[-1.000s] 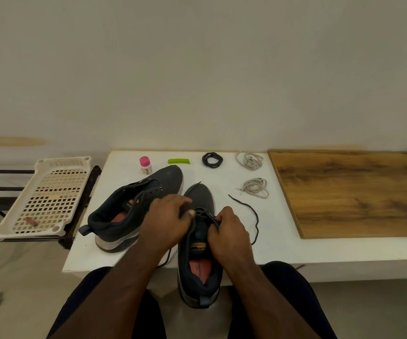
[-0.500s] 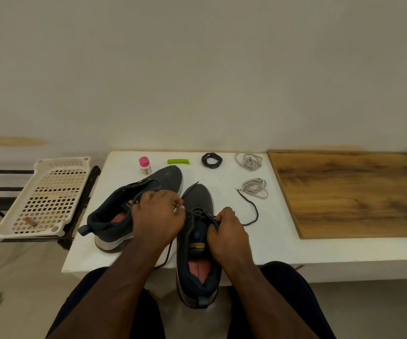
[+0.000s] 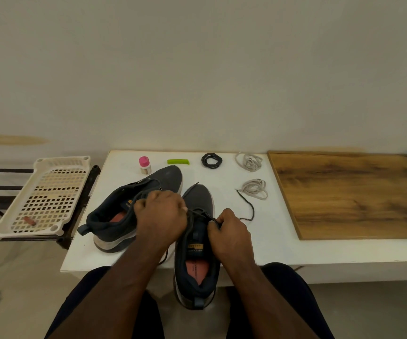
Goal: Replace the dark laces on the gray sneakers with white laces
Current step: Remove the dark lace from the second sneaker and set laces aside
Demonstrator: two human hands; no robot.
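Note:
Two dark gray sneakers sit on the white table [image 3: 278, 231]. The near sneaker [image 3: 197, 255] points away from me, heel over the front edge. The other sneaker [image 3: 124, 211] lies tilted to its left. My left hand [image 3: 161, 216] pinches the near sneaker's dark lace [image 3: 247, 206] over the eyelets. My right hand [image 3: 229, 233] grips the same lace at the right eyelets; its loose end trails right across the table. Two white lace bundles lie at the back [image 3: 249, 162] and mid right [image 3: 256, 188]. A coiled dark lace [image 3: 211, 160] rests at the back.
A pink-capped bottle [image 3: 144, 165] and a green strip [image 3: 178, 161] lie at the table's back. A wooden board [image 3: 356, 192] covers the right side. A cream perforated tray [image 3: 43, 199] sits on a black rack at left. My knees are under the front edge.
My left hand has moved left and slightly up, drawing the dark lace through the eyelets. The lace's loose end on the right has shortened and crept toward the sneaker.

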